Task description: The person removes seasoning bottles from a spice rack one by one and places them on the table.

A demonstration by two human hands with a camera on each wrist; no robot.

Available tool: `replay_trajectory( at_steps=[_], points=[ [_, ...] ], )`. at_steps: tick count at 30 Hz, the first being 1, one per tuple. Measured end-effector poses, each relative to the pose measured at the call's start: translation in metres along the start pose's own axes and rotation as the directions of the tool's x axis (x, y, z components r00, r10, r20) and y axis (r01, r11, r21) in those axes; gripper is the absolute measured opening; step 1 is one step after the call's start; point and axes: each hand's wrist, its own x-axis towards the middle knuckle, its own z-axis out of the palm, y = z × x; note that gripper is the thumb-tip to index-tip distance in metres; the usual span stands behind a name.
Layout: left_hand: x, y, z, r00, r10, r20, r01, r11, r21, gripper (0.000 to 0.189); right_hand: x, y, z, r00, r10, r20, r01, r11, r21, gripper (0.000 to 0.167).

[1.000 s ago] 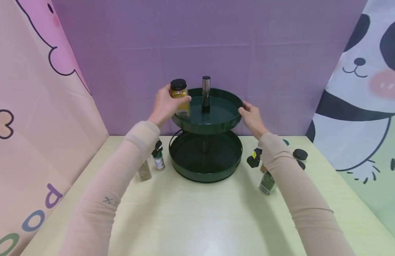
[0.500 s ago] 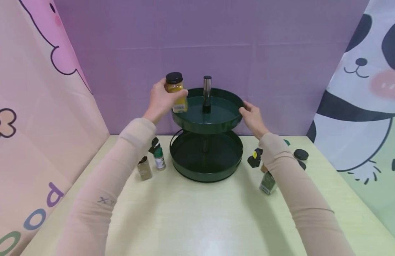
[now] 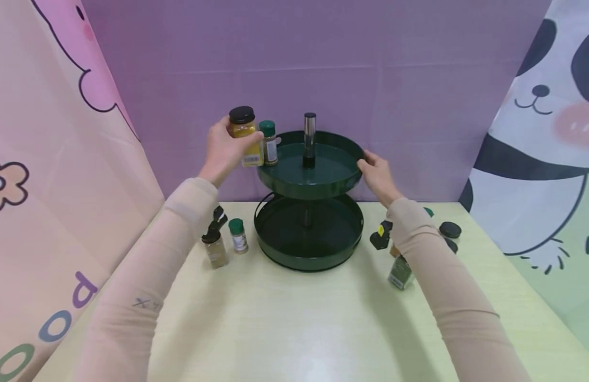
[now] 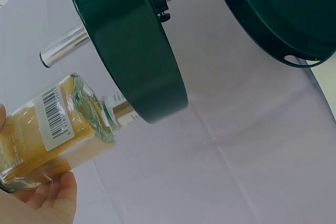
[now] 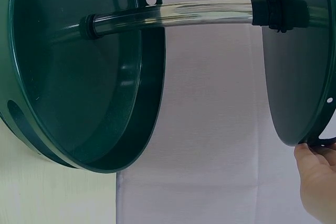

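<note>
My left hand (image 3: pixel 227 151) grips a glass spice jar (image 3: pixel 247 139) with yellow contents and a black lid, raised just left of the upper tray. Its barcode label and base show in the left wrist view. Behind it, a small green-capped spice bottle (image 3: pixel 269 143) stands at the left edge of the dark green upper tray (image 3: pixel 330 162). My right hand (image 3: pixel 378 175) holds that tray's right rim, thumb on the near side. In the right wrist view my fingers are at the rim beside a handle cutout. The lower tray (image 3: pixel 309 262) sits on the table.
On the table's left stand a black-lidded jar (image 3: pixel 215 249) and a green-capped bottle (image 3: pixel 238 236), with black pieces behind. At right, a jar of green herbs (image 3: pixel 400 272) and several dark-lidded jars (image 3: pixel 449 230) sit partly behind my right sleeve. A metal post (image 3: pixel 310 135) rises from the trays.
My left hand has moved left and slightly up with the yellow jar, uncovering the green-capped bottle on the upper tray. My right hand has stayed on the rim.
</note>
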Motion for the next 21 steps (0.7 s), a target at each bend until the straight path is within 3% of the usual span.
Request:
replay_trajectory(
  at_steps=[21],
  points=[
    [-0.003, -0.023, -0.026, 0.998, -0.045, -0.053, 0.048, 0.997, 0.066, 0.051, -0.001, 0.001, -0.001, 1.0, 0.003, 0.012, -0.003, 1.0, 0.017, 0.055]
  ],
)
